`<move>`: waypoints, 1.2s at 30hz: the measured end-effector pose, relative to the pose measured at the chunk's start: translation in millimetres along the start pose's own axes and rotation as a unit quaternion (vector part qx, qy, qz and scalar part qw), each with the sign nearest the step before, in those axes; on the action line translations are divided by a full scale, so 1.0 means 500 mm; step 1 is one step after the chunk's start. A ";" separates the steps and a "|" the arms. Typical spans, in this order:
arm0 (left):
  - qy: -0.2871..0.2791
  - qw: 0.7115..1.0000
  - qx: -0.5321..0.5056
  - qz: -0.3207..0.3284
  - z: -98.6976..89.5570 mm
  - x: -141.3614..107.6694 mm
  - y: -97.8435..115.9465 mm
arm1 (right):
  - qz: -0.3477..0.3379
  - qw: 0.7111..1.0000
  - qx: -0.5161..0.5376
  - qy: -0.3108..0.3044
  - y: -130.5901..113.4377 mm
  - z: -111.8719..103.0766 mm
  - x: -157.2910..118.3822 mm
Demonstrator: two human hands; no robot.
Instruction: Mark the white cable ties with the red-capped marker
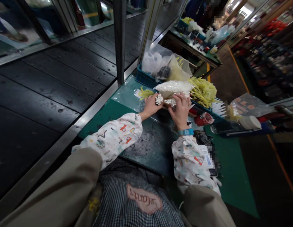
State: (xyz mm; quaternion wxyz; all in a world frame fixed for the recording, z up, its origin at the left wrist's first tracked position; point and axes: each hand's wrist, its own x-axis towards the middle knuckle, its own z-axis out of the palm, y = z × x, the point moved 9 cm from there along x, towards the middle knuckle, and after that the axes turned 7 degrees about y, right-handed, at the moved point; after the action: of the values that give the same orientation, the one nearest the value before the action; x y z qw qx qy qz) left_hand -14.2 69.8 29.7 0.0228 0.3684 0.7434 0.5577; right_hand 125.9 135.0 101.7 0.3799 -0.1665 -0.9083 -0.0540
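Bag (172, 87) of white bits, pinched between both hands: left hand (149, 106) half closed on its near end, right hand (180, 110) curled round the other side, loose white bits (159, 99) packed at the mouth, exact shape too small to tell. Beyond the left hand, blue crate (146, 78) full of plastic bags (158, 61), contents hard to make out; steel post (120, 41) further left. Past the right hand, yellow strands (203, 92), partly behind the bag. Under both wrists, dark board (151, 148).

A blue plastic crate (143, 77) stands beside a black conveyor (56, 85) (bolted slats).
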 end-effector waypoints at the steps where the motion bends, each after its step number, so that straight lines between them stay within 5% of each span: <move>1: 0.002 1.000 -0.001 -0.002 0.002 0.003 -0.003 | -0.006 1.000 -0.004 -0.005 -0.010 -0.002 0.001; 6: -0.015 0.999 -0.025 -0.035 0.011 0.022 -0.019 | -0.049 0.999 -0.007 -0.021 -0.075 -0.006 0.018; 10: -0.012 1.000 -0.005 -0.026 0.009 0.028 -0.017 | -0.002 1.000 0.024 -0.018 -0.077 0.011 0.030; 18: 0.125 0.992 0.009 0.017 -0.031 0.012 -0.002 | 0.024 0.999 0.020 0.035 -0.046 0.002 -0.016; 23: 0.061 0.997 -0.031 0.028 -0.002 0.026 -0.011 | 0.036 0.998 0.028 0.050 -0.056 0.007 -0.044; 29: 0.054 0.997 -0.026 0.049 -0.006 -0.001 -0.009 | 0.127 0.980 0.044 0.149 -0.053 -0.001 -0.065; 36: 0.049 0.995 0.004 0.084 -0.012 -0.022 0.007 | 0.063 0.984 0.087 0.141 0.006 0.016 -0.013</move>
State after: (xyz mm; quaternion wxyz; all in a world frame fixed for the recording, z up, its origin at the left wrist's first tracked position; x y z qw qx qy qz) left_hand -7.2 59.0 30.7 -0.0626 0.4020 0.7120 0.5723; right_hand 126.0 137.8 91.2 0.5202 -0.1805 -0.8343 0.0264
